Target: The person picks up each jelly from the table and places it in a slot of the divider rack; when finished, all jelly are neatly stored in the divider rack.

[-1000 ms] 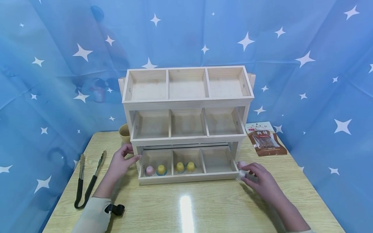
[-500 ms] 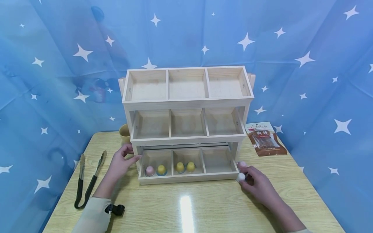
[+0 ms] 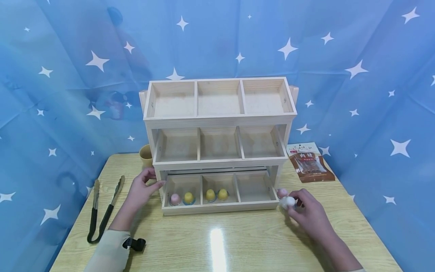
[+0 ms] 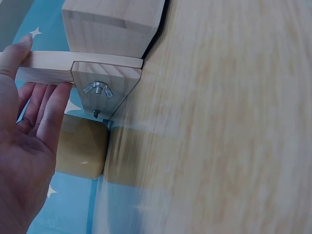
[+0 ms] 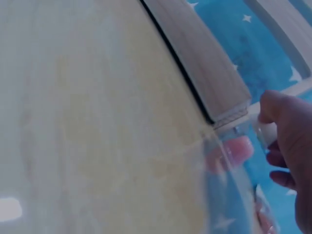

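My right hand (image 3: 310, 211) pinches a white jelly cup (image 3: 288, 202) between thumb and fingers, low beside the right end of a three-tier wooden rack (image 3: 219, 122). A pink jelly cup (image 3: 282, 193) stands on the table just behind it; the right wrist view shows this pink cup (image 5: 237, 150) by the rack's foot. At the rack's lower left, my left hand (image 3: 141, 190) grips the wooden side upright, thumb on one face and fingers on the other in the left wrist view. The bottom tray holds a pink cup (image 3: 175, 199) and several yellow cups (image 3: 210, 195).
Black-handled tongs (image 3: 98, 215) lie spread at the table's left. A tan cup (image 3: 145, 155) stands behind the rack's left side. To the right rear lies a brown snack packet (image 3: 309, 162). A blue starry curtain (image 3: 217, 41) hangs around the table.
My right hand has taken the white jelly cup and drawn it slightly right, away from the rack's end. The left hand keeps its place on the rack.
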`<state>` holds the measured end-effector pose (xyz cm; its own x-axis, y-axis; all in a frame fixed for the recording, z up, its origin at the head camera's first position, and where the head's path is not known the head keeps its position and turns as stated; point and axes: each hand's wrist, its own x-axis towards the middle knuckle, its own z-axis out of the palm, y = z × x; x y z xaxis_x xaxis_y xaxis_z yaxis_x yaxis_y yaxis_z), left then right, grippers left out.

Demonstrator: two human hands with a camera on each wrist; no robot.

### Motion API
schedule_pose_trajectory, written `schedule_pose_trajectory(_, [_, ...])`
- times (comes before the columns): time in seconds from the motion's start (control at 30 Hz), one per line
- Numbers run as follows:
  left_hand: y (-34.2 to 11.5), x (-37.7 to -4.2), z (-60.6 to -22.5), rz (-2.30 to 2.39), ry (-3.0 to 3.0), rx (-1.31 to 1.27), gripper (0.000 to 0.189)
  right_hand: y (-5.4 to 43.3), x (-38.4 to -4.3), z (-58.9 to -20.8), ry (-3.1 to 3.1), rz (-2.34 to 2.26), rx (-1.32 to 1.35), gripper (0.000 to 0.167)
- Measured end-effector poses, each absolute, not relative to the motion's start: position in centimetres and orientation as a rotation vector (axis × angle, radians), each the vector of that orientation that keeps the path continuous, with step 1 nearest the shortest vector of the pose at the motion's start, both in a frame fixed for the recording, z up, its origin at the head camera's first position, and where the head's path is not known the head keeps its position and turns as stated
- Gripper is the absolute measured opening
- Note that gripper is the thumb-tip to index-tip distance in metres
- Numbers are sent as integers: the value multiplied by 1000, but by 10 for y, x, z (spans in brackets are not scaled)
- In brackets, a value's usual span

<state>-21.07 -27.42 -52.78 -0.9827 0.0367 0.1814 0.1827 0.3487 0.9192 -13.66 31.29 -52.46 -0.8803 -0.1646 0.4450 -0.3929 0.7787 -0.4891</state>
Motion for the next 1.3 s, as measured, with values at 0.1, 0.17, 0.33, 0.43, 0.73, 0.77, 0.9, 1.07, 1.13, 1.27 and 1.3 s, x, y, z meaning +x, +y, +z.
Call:
schedule_pose_trajectory(0.1, [-274,-210,-527,-1714,-2471,-200,39,311,-139,-520,-2543,844,431,43])
schedule_pose_trajectory(0.17, [-274,-210,-527,-1714,-2470,-197,39,310,-142,-517,-2513,857,450,43])
schedule_pose_trajectory(0.33, [-274,-211,-528,-1703,-2478,-198,40,302,-148,-511,-2426,884,534,44])
schedule_pose_trajectory(0.43, [-274,-211,-528,-1687,-2483,-198,39,294,-153,-508,-2376,916,602,44])
schedule_pose_trajectory(0.73, [-273,-211,-528,-1696,-2473,-208,38,268,-171,-504,-2405,937,737,38])
schedule_pose_trajectory(0.77, [-273,-211,-528,-1699,-2472,-210,38,265,-173,-504,-2418,924,754,37])
schedule_pose_trajectory(0.9, [-272,-211,-528,-1705,-2472,-211,37,250,-181,-501,-2434,865,831,32])
schedule_pose_trajectory(1.07, [-272,-211,-528,-1699,-2479,-207,38,235,-189,-497,-2467,839,863,28])
schedule_pose_trajectory(1.13, [-272,-211,-527,-1696,-2481,-204,38,231,-193,-496,-2502,831,861,28])
schedule_pose_trajectory(1.27, [-272,-210,-527,-1688,-2486,-198,39,224,-199,-497,-2590,821,878,27])
schedule_pose_trajectory(1.3, [-273,-210,-527,-1685,-2488,-200,39,223,-200,-497,-2611,819,888,27])
